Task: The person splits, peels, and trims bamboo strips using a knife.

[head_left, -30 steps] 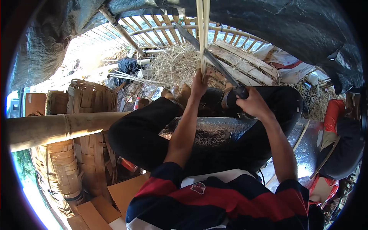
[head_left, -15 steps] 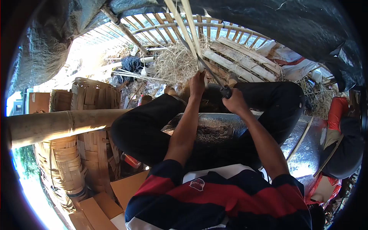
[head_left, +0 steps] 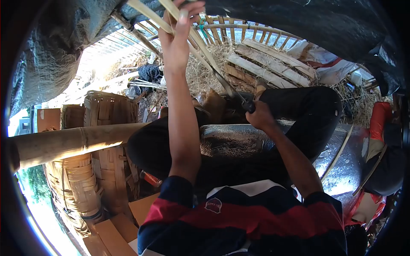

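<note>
My right hand [head_left: 259, 116] is closed round the black handle of a knife [head_left: 230, 90] above my right thigh. Its long dark blade slants up and left to where two pale bamboo strips [head_left: 204, 48] come together. From there the strips spread apart toward the upper left. My left hand [head_left: 176, 47] is raised among them, fingers stretched out and apart, touching the strips. Part of its grip side is hidden by the strips and the hand itself. The lower end of the bamboo is hard to make out behind the blade.
A thick bamboo pole [head_left: 81, 143] juts in at left, beside woven bamboo baskets [head_left: 72, 183] and cardboard [head_left: 113, 234]. Flat wooden slats [head_left: 269, 68] lie on straw ahead, before a bamboo fence [head_left: 230, 32]. Dark sheeting [head_left: 299, 21] hangs overhead. Another person's leg [head_left: 386, 162] is at right.
My left hand has moved up and left along the bamboo from near the blade, and its fingers have opened. The strips lean further left. My right hand stays nearly in place with the knife.
</note>
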Action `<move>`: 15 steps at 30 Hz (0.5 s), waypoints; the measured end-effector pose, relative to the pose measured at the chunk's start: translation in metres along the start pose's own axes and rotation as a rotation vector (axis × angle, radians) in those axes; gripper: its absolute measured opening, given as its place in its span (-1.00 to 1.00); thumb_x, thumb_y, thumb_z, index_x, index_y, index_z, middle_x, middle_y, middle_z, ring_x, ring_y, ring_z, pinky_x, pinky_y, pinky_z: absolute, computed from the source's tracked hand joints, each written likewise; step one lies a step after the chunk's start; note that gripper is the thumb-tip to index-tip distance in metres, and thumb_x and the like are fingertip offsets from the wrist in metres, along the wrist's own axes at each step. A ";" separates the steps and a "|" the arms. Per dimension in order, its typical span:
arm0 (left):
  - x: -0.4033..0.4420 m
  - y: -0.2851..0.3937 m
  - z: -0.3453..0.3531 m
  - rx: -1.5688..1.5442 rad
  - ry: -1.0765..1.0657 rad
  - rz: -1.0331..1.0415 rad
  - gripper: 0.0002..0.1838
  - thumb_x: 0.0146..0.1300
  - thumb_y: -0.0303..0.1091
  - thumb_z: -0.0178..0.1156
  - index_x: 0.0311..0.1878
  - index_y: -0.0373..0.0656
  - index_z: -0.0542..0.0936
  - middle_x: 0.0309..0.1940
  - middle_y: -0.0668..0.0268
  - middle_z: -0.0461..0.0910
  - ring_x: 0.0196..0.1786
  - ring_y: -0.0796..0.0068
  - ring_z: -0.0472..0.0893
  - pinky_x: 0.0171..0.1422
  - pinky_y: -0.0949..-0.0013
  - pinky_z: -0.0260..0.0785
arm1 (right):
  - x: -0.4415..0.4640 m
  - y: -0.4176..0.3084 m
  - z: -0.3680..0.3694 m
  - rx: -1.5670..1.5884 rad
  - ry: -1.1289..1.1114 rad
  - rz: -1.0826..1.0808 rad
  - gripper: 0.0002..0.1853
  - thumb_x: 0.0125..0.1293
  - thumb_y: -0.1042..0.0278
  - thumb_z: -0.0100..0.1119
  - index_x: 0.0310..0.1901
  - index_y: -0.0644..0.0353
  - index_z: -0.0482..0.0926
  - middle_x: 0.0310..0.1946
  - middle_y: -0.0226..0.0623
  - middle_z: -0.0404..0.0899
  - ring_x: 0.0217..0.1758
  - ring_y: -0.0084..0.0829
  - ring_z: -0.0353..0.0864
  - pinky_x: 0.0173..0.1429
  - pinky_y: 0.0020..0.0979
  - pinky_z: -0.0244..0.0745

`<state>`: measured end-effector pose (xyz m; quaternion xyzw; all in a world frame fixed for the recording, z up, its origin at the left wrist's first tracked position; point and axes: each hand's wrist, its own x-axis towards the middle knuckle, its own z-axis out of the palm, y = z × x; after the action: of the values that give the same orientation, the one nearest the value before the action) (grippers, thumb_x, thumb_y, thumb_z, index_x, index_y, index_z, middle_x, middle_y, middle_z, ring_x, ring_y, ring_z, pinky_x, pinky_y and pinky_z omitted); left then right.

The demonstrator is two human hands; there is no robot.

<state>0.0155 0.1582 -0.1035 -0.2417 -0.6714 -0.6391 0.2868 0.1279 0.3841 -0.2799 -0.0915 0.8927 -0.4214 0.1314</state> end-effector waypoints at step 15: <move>0.010 -0.003 0.028 -0.084 0.125 -0.137 -0.43 0.43 -0.04 -0.02 0.26 -0.35 0.31 -0.18 0.11 0.62 -0.20 0.35 0.67 -0.12 0.33 0.59 | 0.009 0.019 0.037 -0.027 0.096 0.155 -0.77 -0.01 0.33 0.24 -0.29 0.23 0.61 -0.43 0.03 0.61 -0.24 0.07 0.60 -0.19 -0.11 0.50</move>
<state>0.0040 0.1851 -0.0994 -0.1669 -0.6398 -0.6986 0.2733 0.1294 0.3670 -0.3186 -0.0035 0.9080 -0.4016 0.1194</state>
